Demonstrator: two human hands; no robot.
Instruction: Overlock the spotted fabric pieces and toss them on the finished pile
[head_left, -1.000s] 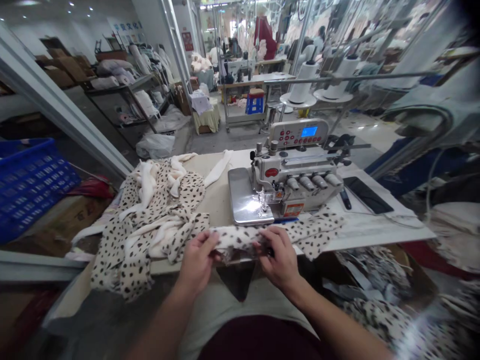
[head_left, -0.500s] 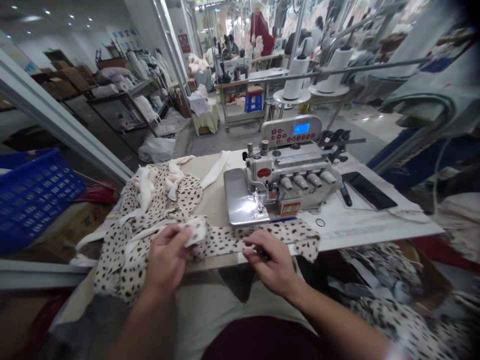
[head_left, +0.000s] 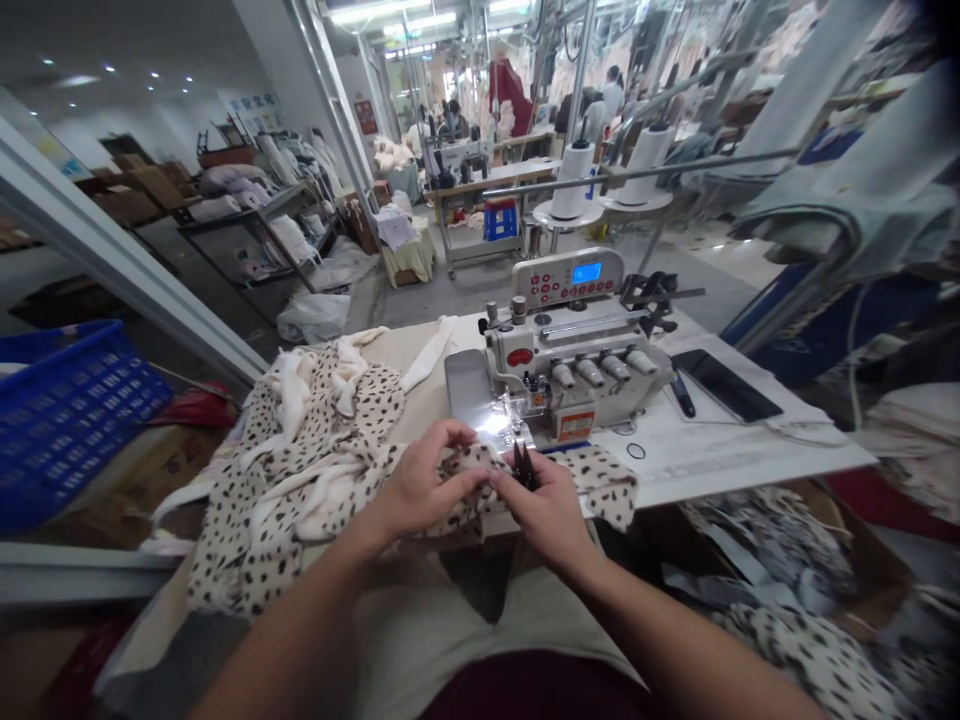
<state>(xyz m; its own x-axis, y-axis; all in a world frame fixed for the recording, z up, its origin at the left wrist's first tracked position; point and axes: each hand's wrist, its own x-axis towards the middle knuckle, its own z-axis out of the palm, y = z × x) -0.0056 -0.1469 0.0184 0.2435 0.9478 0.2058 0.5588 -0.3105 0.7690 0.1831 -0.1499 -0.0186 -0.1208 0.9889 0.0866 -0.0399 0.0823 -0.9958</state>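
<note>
My left hand (head_left: 429,482) is closed on a bunched piece of cream fabric with dark spots (head_left: 480,460), thumb and fingers pinching it. Close beside it, my right hand (head_left: 551,510) holds small dark thread snips (head_left: 523,466), their pointed blades tipped up. Its thumb and fingertips meet the fabric's edge; whether they also grip the cloth I cannot tell. Both hands are just in front of the metal plate of a white overlock sewing machine (head_left: 577,360). A spotted end of cloth (head_left: 607,485) lies to the right and hangs over the table's front edge.
A heap of spotted fabric (head_left: 247,500) with cream strips covers the table's left side. On the right lie a phone (head_left: 727,385), a dark pen-like tool (head_left: 682,395) and a black ring (head_left: 636,451). A blue basket (head_left: 75,420) stands at far left; thread cones (head_left: 574,180) rise behind.
My left hand has moved right with the fabric, meeting my right hand before the machine. The snips' blades now point up from my right hand. The view has shifted slightly.
</note>
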